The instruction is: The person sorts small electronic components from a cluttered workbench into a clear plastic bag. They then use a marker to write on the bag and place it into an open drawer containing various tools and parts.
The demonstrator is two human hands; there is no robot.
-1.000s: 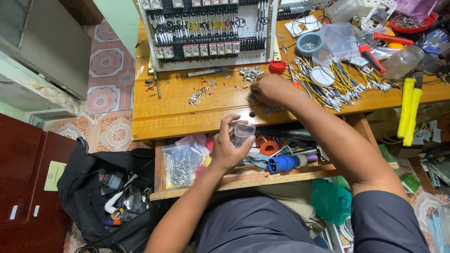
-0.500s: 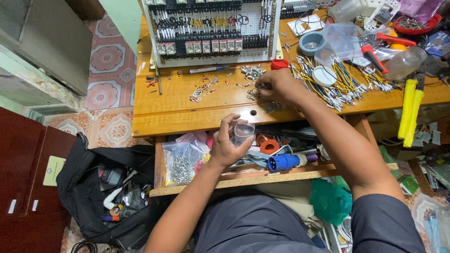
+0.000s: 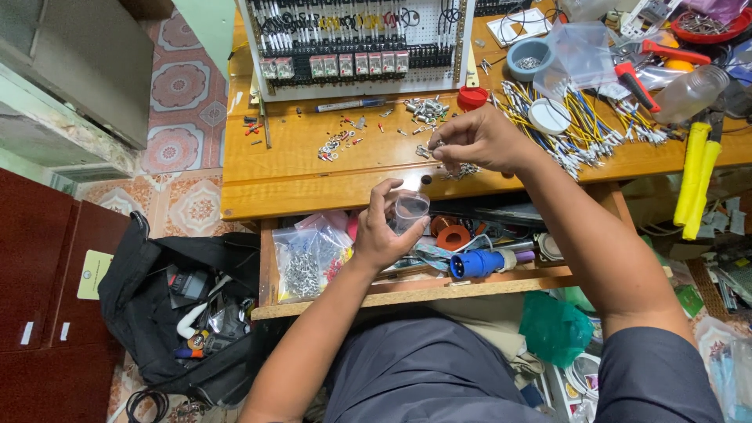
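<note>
My left hand (image 3: 385, 232) grips a small clear plastic cup (image 3: 409, 210) and holds it upright above the open drawer (image 3: 407, 291), just below the front edge of the wooden bench (image 3: 313, 184). My right hand (image 3: 479, 139) hovers over the bench with its fingertips pinched on small metal terminals (image 3: 435, 149), close to a loose pile of the same parts (image 3: 462, 168). More small metal pieces (image 3: 427, 108) lie further back on the bench.
A white panel of wired terminal blocks (image 3: 356, 43) stands at the back. Yellow and blue wires (image 3: 583, 125), a red cap (image 3: 472, 97), a blue bowl (image 3: 529, 56) and red pliers (image 3: 636, 78) lie right. The drawer holds a bag of screws (image 3: 307, 258) and a blue plug (image 3: 478, 264). A black bag (image 3: 188, 305) sits on the floor.
My right hand has lifted slightly and drawn back toward me with pinched parts. The cup in my left hand has barely moved.
</note>
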